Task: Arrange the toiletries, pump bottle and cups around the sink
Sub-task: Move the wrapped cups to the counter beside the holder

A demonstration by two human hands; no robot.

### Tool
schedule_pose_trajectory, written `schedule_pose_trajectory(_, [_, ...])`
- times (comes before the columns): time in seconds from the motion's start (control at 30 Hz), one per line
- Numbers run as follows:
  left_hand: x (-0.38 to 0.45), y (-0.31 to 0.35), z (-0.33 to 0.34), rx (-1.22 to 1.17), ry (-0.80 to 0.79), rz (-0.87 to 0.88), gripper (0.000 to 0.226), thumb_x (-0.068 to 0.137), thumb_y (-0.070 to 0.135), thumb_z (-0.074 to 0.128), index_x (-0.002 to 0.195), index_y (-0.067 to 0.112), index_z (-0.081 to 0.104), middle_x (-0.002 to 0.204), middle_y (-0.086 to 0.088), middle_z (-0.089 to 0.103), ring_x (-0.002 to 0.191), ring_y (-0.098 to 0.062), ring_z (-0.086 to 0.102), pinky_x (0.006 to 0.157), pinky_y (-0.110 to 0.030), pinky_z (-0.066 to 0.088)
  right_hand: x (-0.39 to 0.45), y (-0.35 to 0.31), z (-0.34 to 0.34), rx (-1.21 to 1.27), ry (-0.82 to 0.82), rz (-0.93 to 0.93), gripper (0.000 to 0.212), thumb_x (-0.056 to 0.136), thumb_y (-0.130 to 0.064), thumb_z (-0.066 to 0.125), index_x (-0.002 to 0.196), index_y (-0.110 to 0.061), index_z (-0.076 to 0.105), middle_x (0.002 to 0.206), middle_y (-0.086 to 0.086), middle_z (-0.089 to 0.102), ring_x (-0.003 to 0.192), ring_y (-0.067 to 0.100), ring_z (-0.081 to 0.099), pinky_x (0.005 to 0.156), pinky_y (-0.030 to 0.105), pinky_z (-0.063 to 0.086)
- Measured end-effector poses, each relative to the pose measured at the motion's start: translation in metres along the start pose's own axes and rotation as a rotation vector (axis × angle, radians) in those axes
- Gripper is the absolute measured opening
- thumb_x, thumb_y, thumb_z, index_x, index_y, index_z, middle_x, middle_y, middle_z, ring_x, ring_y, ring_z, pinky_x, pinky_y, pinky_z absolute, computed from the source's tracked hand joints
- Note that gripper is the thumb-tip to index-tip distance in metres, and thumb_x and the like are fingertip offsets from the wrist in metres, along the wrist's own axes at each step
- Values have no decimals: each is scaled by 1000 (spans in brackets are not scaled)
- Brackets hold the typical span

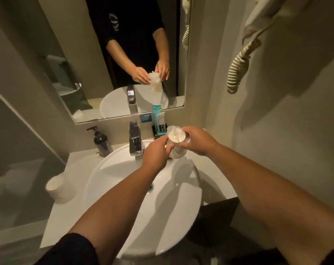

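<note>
Both my hands hold a stack of plastic-wrapped cups (175, 140) above the back right of the white round sink (124, 188). My left hand (156, 153) grips the lower part of the stack, and my right hand (195, 139) grips it near the top. A dark pump bottle (102, 142) stands on the counter behind the sink at the left. Blue and white toiletry packets (158, 121) stand in a small black holder against the wall, right of the chrome tap (135, 138). A white roll (60, 186), apparently toilet paper, lies on the counter left of the sink.
A mirror (112, 54) covers the wall behind the sink. A wall hairdryer with a coiled cord (238, 62) hangs at the right. The pale counter (74, 165) runs to the left wall; a dark ledge sits at the right front.
</note>
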State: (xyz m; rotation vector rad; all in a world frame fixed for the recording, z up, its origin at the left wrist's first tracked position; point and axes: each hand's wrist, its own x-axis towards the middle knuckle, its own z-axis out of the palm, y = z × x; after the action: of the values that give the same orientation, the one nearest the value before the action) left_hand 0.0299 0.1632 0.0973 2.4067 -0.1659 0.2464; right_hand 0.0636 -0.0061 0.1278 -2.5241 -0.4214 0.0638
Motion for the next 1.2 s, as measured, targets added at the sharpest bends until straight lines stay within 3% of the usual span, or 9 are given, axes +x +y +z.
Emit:
schedule_pose_trajectory(0.17, [59, 7, 36, 3, -46, 4, 31, 93, 38, 54, 119, 23, 59, 106, 0, 70, 94, -20, 64, 78, -40, 52, 44, 48, -14, 51, 12, 34, 42, 77, -33, 73, 116, -23, 61, 110, -1, 65, 88, 12, 52, 73, 28, 38])
schedule_pose_trajectory(0.3, [101, 1, 61, -2, -65, -50, 26, 93, 40, 51, 114, 26, 58, 92, 2, 70, 78, -19, 64, 69, -37, 51, 85, 75, -13, 86, -1, 72, 46, 76, -29, 72, 120, -23, 59, 113, 0, 63, 98, 17, 57, 77, 28, 41])
schedule_pose_trajectory(0.4, [126, -9, 80, -6, -74, -89, 25, 93, 40, 50, 112, 26, 59, 94, 2, 69, 81, -19, 63, 64, -32, 46, 112, 95, -5, 85, -17, 96, 48, 76, -28, 72, 121, -21, 59, 112, 2, 63, 99, 20, 58, 77, 28, 42])
schedule_pose_trajectory(0.67, [167, -48, 137, -2, -141, -168, 24, 92, 31, 56, 114, 22, 60, 102, -2, 70, 92, -22, 63, 74, -36, 49, 160, 149, 39, 97, -53, 188, 51, 75, -32, 75, 122, -22, 59, 116, 0, 64, 102, 20, 61, 83, 33, 51])
schedule_pose_trajectory(0.87, [179, -61, 161, 1, -159, -235, 22, 93, 26, 53, 114, 21, 58, 101, -4, 67, 82, -18, 57, 68, -30, 40, 175, 172, 60, 105, -65, 215, 59, 75, -29, 75, 130, -19, 54, 127, 3, 59, 110, 20, 57, 86, 25, 42])
schedule_pose_trajectory(1.2, [181, -57, 166, 131, -233, -312, 24, 93, 17, 56, 117, 13, 59, 107, -9, 66, 95, -24, 62, 85, -36, 51, 179, 176, 76, 111, -83, 206, 62, 77, -33, 74, 132, -15, 52, 131, 6, 57, 116, 23, 55, 96, 33, 44])
